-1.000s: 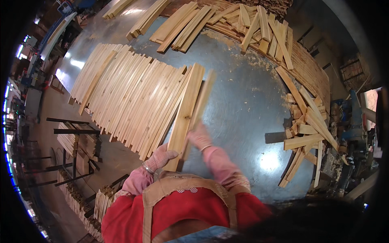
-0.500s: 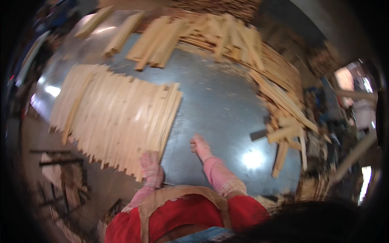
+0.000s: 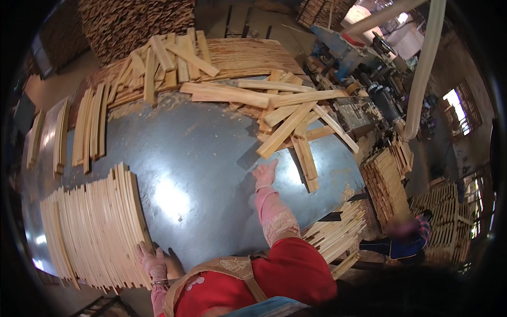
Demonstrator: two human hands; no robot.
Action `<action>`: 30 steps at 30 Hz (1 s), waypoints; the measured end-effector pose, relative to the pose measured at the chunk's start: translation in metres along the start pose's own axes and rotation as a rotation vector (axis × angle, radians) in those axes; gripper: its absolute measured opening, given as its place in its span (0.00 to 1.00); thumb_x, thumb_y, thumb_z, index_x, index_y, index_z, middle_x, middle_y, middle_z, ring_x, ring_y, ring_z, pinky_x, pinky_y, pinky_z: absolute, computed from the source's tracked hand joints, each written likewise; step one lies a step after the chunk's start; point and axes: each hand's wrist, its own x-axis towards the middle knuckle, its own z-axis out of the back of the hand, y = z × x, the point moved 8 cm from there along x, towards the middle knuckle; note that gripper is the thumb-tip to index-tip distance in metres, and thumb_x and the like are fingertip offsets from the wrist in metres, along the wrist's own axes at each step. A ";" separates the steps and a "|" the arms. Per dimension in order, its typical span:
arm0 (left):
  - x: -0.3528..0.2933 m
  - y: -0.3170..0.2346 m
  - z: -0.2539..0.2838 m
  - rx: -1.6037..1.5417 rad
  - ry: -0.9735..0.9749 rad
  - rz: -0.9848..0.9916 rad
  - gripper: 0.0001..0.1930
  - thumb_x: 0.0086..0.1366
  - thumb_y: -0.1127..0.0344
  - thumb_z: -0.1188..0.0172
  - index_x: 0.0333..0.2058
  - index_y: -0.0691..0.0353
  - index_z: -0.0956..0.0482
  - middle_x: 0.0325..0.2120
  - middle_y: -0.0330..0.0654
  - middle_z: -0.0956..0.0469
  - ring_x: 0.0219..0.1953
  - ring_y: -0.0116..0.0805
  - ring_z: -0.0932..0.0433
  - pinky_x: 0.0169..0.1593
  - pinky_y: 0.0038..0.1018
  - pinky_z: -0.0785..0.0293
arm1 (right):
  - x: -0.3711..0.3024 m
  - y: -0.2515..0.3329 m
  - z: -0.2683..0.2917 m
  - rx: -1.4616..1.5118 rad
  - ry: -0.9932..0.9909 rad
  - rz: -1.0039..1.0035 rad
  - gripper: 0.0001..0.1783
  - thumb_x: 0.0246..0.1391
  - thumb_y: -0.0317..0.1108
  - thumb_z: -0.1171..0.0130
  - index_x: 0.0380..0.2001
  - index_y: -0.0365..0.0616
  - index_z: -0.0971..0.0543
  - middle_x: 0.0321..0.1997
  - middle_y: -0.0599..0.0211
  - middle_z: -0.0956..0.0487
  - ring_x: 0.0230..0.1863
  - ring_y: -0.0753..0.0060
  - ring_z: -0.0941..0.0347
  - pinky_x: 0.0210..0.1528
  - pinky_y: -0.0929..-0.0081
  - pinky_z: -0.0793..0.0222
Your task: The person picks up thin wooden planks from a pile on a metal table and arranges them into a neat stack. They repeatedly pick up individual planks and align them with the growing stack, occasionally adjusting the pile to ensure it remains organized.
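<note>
A row of light wooden slats point(image 3: 100, 227) lies side by side on the metal-topped table point(image 3: 211, 153) at the left. My left hand point(image 3: 152, 262), in a pale glove, rests with fingers apart against the near right end of this row. Farther forward, my right hand point(image 3: 264, 173) is stretched over the tabletop with its fingers apart and nothing in them. Just beyond it lies a loose, crossed pile of wooden pieces point(image 3: 288, 127), some jutting toward me. Whether my right fingertips touch the closest piece, I cannot tell.
Several bundles of slats point(image 3: 90, 124) lie at the table's far left. More slats point(image 3: 169, 58) are heaped on a brown board point(image 3: 248, 53) at the back. Right of the table stand machinery point(image 3: 377, 92), a pale hose point(image 3: 425, 68), stacked wood point(image 3: 385, 179) and another person point(image 3: 401, 243).
The view has swung to the right. My right hand has reached forward to the crossed pile, and its fingers have spread. My left hand stays by the row's near right end.
</note>
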 end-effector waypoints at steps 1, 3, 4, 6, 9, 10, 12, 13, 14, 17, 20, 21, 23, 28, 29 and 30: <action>0.000 -0.026 0.002 -0.025 -0.022 -0.069 0.48 0.64 0.51 0.27 0.78 0.56 0.40 0.75 0.56 0.37 0.76 0.58 0.37 0.76 0.48 0.38 | 0.009 0.016 -0.021 0.082 0.162 -0.119 0.30 0.71 0.64 0.41 0.52 0.46 0.21 0.36 0.66 0.21 0.33 0.66 0.24 0.36 0.61 0.23; 0.008 -0.094 -0.012 -0.072 -0.094 -0.294 0.42 0.66 0.50 0.29 0.75 0.59 0.34 0.71 0.58 0.31 0.71 0.60 0.29 0.72 0.47 0.30 | 0.038 0.068 -0.045 -0.018 0.197 0.053 0.26 0.72 0.57 0.40 0.56 0.45 0.22 0.43 0.62 0.19 0.44 0.63 0.21 0.46 0.58 0.21; 0.016 -0.131 -0.025 -0.086 -0.163 -0.435 0.38 0.68 0.50 0.31 0.72 0.61 0.28 0.69 0.60 0.27 0.67 0.61 0.24 0.69 0.46 0.26 | 0.043 0.087 -0.049 -0.072 0.210 0.137 0.25 0.73 0.54 0.40 0.58 0.44 0.22 0.47 0.61 0.18 0.49 0.61 0.19 0.52 0.57 0.19; 0.014 -0.223 -0.018 -0.346 -0.027 -0.394 0.28 0.70 0.59 0.34 0.64 0.68 0.22 0.61 0.61 0.20 0.65 0.58 0.22 0.70 0.44 0.25 | 0.019 0.068 -0.055 -0.271 0.260 0.145 0.22 0.73 0.47 0.40 0.59 0.43 0.23 0.51 0.60 0.17 0.52 0.58 0.18 0.55 0.55 0.19; 0.017 -0.339 -0.028 -0.314 0.036 -0.590 0.27 0.70 0.58 0.35 0.63 0.66 0.22 0.53 0.59 0.16 0.59 0.59 0.20 0.64 0.48 0.24 | -0.051 0.004 -0.042 -0.368 0.419 0.000 0.22 0.74 0.44 0.42 0.63 0.44 0.26 0.53 0.63 0.17 0.51 0.64 0.17 0.52 0.60 0.17; 0.017 -0.373 -0.035 -0.205 0.115 -0.627 0.32 0.68 0.50 0.33 0.64 0.66 0.23 0.47 0.56 0.13 0.54 0.55 0.16 0.60 0.45 0.21 | -0.095 -0.017 -0.038 -0.421 0.498 -0.131 0.22 0.74 0.48 0.43 0.60 0.46 0.25 0.45 0.65 0.16 0.43 0.70 0.16 0.44 0.68 0.18; 0.017 -0.396 -0.089 -0.256 0.629 -0.337 0.36 0.65 0.41 0.31 0.60 0.66 0.19 0.41 0.53 0.11 0.48 0.50 0.13 0.55 0.40 0.19 | -0.168 -0.044 -0.023 -0.904 0.763 -0.445 0.21 0.73 0.56 0.42 0.47 0.48 0.21 0.30 0.71 0.18 0.27 0.73 0.20 0.31 0.77 0.27; 0.007 -0.406 -0.103 -0.239 0.799 -0.358 0.37 0.63 0.39 0.31 0.58 0.66 0.17 0.41 0.53 0.11 0.45 0.49 0.13 0.53 0.38 0.18 | -0.172 -0.062 0.007 -0.853 0.818 -0.560 0.25 0.71 0.60 0.42 0.43 0.47 0.19 0.29 0.73 0.18 0.26 0.75 0.23 0.30 0.76 0.29; 0.001 -0.402 -0.114 -0.223 0.956 -0.358 0.38 0.62 0.36 0.31 0.56 0.67 0.15 0.40 0.53 0.10 0.43 0.48 0.12 0.51 0.36 0.17 | -0.159 -0.055 0.010 -0.974 0.797 -0.527 0.25 0.71 0.61 0.42 0.41 0.47 0.19 0.29 0.73 0.19 0.26 0.75 0.24 0.29 0.76 0.30; -0.014 -0.357 -0.095 -0.258 0.743 -0.341 0.35 0.62 0.38 0.30 0.53 0.66 0.14 0.40 0.56 0.11 0.44 0.48 0.11 0.50 0.39 0.17 | -0.087 0.006 0.001 -1.284 0.753 -0.350 0.27 0.69 0.62 0.42 0.38 0.46 0.19 0.28 0.72 0.21 0.24 0.75 0.29 0.29 0.73 0.31; -0.036 -0.272 -0.100 -0.229 0.701 -0.198 0.30 0.63 0.40 0.30 0.49 0.64 0.12 0.36 0.55 0.11 0.41 0.47 0.11 0.47 0.42 0.18 | 0.018 0.075 -0.013 -0.942 0.314 -0.225 0.27 0.66 0.63 0.42 0.35 0.47 0.20 0.26 0.73 0.24 0.25 0.75 0.29 0.29 0.69 0.33; -0.042 -0.238 -0.107 -0.182 0.649 -0.195 0.28 0.64 0.42 0.30 0.47 0.63 0.11 0.33 0.53 0.11 0.39 0.47 0.11 0.45 0.42 0.18 | 0.038 0.100 -0.031 -0.840 0.325 -0.062 0.27 0.66 0.63 0.42 0.30 0.49 0.22 0.24 0.71 0.25 0.23 0.75 0.30 0.25 0.70 0.36; -0.062 -0.188 -0.093 -0.240 0.599 -0.116 0.25 0.63 0.44 0.29 0.45 0.62 0.11 0.32 0.52 0.12 0.38 0.47 0.11 0.44 0.42 0.18 | 0.062 0.124 -0.082 -0.835 0.284 -0.047 0.30 0.66 0.66 0.42 0.27 0.49 0.24 0.23 0.71 0.25 0.19 0.73 0.31 0.21 0.70 0.38; -0.103 -0.077 -0.096 -0.408 0.125 0.113 0.19 0.65 0.50 0.29 0.40 0.62 0.13 0.32 0.51 0.13 0.36 0.46 0.15 0.42 0.39 0.21 | 0.124 0.112 -0.114 -0.705 -0.026 -0.080 0.29 0.63 0.60 0.32 0.35 0.42 0.21 0.21 0.66 0.26 0.15 0.70 0.32 0.15 0.64 0.35; -0.100 -0.077 -0.093 -0.482 0.040 0.136 0.18 0.67 0.51 0.30 0.40 0.62 0.13 0.31 0.51 0.14 0.35 0.49 0.17 0.41 0.41 0.21 | 0.126 0.111 -0.111 -0.683 -0.044 -0.022 0.28 0.64 0.59 0.32 0.35 0.42 0.21 0.21 0.65 0.25 0.14 0.69 0.33 0.14 0.64 0.36; -0.090 -0.083 -0.086 -0.470 -0.001 0.161 0.17 0.68 0.53 0.31 0.41 0.62 0.13 0.31 0.52 0.15 0.34 0.51 0.18 0.41 0.43 0.21 | 0.127 0.110 -0.109 -0.661 -0.055 0.036 0.27 0.64 0.58 0.31 0.35 0.41 0.21 0.21 0.65 0.24 0.13 0.69 0.34 0.13 0.65 0.38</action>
